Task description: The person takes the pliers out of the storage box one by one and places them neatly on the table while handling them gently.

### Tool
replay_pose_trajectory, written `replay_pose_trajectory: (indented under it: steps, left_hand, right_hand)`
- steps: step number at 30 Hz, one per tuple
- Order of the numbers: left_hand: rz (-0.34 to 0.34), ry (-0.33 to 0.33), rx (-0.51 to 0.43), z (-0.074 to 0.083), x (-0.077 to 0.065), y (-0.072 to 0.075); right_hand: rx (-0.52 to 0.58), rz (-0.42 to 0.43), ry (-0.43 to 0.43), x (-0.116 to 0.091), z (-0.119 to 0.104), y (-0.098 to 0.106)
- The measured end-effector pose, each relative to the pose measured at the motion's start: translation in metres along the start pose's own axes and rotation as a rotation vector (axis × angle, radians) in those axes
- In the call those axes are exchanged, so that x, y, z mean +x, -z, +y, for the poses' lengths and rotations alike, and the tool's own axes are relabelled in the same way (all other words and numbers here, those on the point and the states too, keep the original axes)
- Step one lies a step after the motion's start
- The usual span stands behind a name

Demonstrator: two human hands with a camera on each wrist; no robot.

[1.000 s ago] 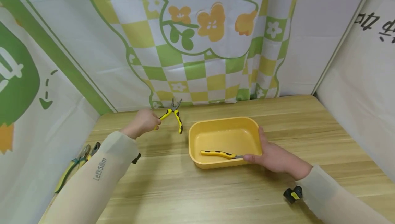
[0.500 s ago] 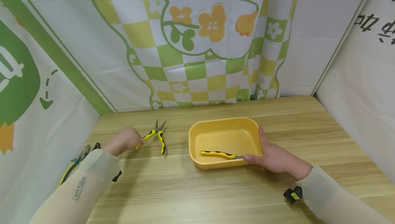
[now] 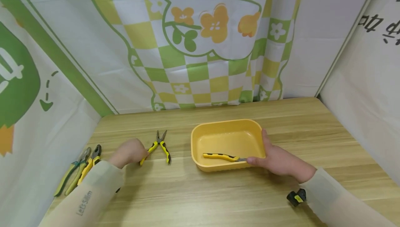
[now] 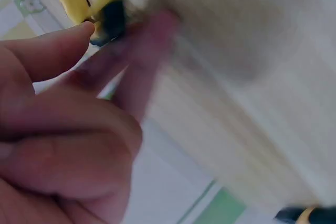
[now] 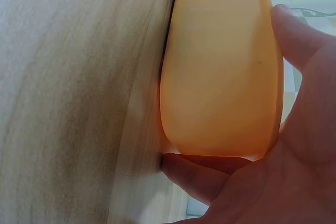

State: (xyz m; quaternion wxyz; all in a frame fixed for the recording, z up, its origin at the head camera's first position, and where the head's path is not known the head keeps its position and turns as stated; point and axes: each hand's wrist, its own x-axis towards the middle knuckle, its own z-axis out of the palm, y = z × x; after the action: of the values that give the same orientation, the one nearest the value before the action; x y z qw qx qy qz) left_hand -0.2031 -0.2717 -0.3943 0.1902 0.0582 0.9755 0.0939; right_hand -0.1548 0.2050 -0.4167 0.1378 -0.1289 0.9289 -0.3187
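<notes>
My left hand is at one handle of the needle-nose pliers, thumb and fingers close about it. These yellow-and-black pliers lie spread on the wooden table, jaws pointing away from me. In the left wrist view the thumb meets the black end of the handle, and the longer fingers are blurred. My right hand grips the right end of a yellow plastic box, thumb over the near rim. Inside the box lies another yellow-and-black handled tool, its metal head partly hidden by the thumb.
Left of my left forearm lie pliers with green handles and pliers with yellow-and-black handles, partly covered by the sleeve. A patterned curtain hangs behind the wooden table, with white cloth walls on both sides.
My left hand has brought the pliers left, toward me and down onto the table. They have turned slightly and their handles stand somewhat closer together. The right hand and box have stayed put.
</notes>
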Motion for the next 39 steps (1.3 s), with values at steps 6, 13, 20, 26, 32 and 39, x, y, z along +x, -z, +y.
replay_pose_trajectory:
  steps: [6,13,20,26,32,39]
  left_hand:
    - [0.064,0.083,0.041,0.022,-0.007,0.002]
    - [0.112,0.039,0.068,0.05,-0.005,-0.009]
    - [0.14,-0.001,0.093,0.061,-0.003,-0.024]
    - [0.152,-0.045,0.091,0.062,-0.006,-0.025]
    - [0.134,-0.056,0.085,0.06,-0.013,-0.026]
    - [0.114,-0.01,0.095,0.05,-0.028,-0.025]
  right_hand:
    - [0.005,-0.005,-0.006,-0.001,0.0,0.0]
    - [0.013,-0.004,-0.002,-0.002,-0.001,-0.001]
    - [0.016,-0.009,-0.008,-0.001,0.0,-0.003]
    - [0.01,-0.004,-0.022,-0.001,0.001,-0.003]
    - [0.011,-0.002,-0.01,-0.002,0.001,-0.002]
    - [0.003,-0.001,0.003,-0.001,0.002,0.0]
